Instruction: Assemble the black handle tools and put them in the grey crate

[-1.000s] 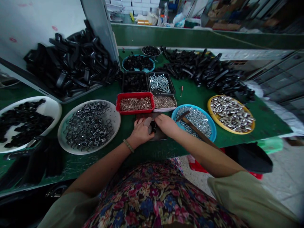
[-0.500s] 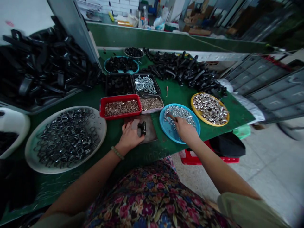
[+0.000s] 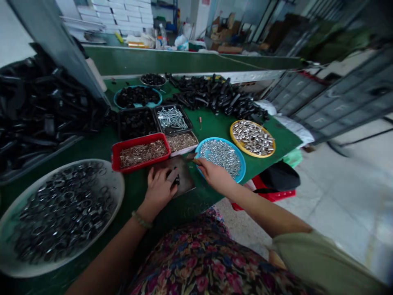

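Note:
My left hand [image 3: 159, 186] has its fingers closed around a small black part [image 3: 175, 177], which it holds against a flat metal plate [image 3: 186, 180]. A pale wrap covers one of its fingers. My right hand [image 3: 211, 172] grips a small hammer [image 3: 191, 156] by its short handle. The hammer's head is over the plate's far right corner, left of a blue tray [image 3: 242, 172] of small shiny metal pieces. Behind the plate stand a red bin [image 3: 115, 159] of copper-coloured pins and a pale tray [image 3: 195, 144] of tiny metal parts.
A large white tray [image 3: 119, 184] of dark rings lies at left. Screws [image 3: 173, 118] fill a black tray behind the bins. A yellow tray [image 3: 273, 152] of metal sleeves stands at right. Black parts are heaped at the back [image 3: 215, 94] and far left [image 3: 39, 102]. A screwdriver [image 3: 200, 123] stands mid-table.
My right hand has brought the hammer left, from above the blue tray to the metal plate. The left hand keeps the black part at the plate. The view has turned slightly right.

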`<state>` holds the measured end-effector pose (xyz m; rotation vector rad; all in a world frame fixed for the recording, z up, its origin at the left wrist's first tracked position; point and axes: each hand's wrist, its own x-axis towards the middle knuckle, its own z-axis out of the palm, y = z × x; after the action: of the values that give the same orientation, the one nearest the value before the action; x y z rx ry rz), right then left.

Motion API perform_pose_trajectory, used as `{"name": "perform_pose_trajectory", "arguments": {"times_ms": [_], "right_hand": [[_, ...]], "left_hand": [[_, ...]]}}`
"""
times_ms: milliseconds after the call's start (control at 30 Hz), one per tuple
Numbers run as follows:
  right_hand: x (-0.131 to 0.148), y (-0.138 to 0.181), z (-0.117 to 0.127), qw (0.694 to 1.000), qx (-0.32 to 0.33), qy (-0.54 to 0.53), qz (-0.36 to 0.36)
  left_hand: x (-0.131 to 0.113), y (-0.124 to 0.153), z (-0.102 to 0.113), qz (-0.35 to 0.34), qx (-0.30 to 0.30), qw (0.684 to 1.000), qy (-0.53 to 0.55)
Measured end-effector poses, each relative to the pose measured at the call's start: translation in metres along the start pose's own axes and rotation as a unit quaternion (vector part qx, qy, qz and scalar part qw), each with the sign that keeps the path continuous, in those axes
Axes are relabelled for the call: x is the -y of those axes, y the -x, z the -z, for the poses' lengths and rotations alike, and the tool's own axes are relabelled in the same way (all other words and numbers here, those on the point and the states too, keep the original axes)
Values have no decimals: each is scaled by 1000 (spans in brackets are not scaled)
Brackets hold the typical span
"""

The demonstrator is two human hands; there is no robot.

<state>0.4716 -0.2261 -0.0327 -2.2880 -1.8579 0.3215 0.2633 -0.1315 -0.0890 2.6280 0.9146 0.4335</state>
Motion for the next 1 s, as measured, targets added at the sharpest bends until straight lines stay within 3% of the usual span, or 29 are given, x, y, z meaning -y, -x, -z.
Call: {"name": "perform_pose_trajectory", "arguments": {"times_ms": [67, 133, 167, 233, 300, 400, 433, 567, 767, 900, 1000], "right_hand": [[-23, 4, -8, 995, -39, 67, -65], [-48, 5, -14, 986, -43, 121, -103], [-62, 4, -14, 986, -41, 128, -102], [-96, -4, -5, 988, -51, 115, -94], [-140, -14, 15, 983, -84, 105, -121], [-210, -28, 54, 964, -127, 114, -206], [-230, -32, 65, 959, -134, 112, -225], [-277, -47, 77, 952, -163, 74, -250], [-295, -51, 63, 916, -298, -39, -266], [-257, -50, 60, 878, -379, -161, -245], [-192, -50, 52, 854, -328, -369, -166]], "left_hand": [[0, -6, 3, -6, 18, 999, 34], [-1, -15, 10, 55, 18, 986, 153], [-2, -19, 16, 101, 14, 964, 245], [-4, -26, 30, 181, 15, 890, 418], [-9, -32, 44, 245, 37, 789, 563], [-24, -38, 58, 314, 22, 663, 679], [-31, -40, 60, 325, -2, 641, 695], [-53, -44, 57, 304, -72, 654, 689], [-52, -41, 47, 244, -100, 714, 648], [-51, -38, 41, 216, -121, 754, 608], [-51, -39, 38, 217, -136, 748, 612]]}}
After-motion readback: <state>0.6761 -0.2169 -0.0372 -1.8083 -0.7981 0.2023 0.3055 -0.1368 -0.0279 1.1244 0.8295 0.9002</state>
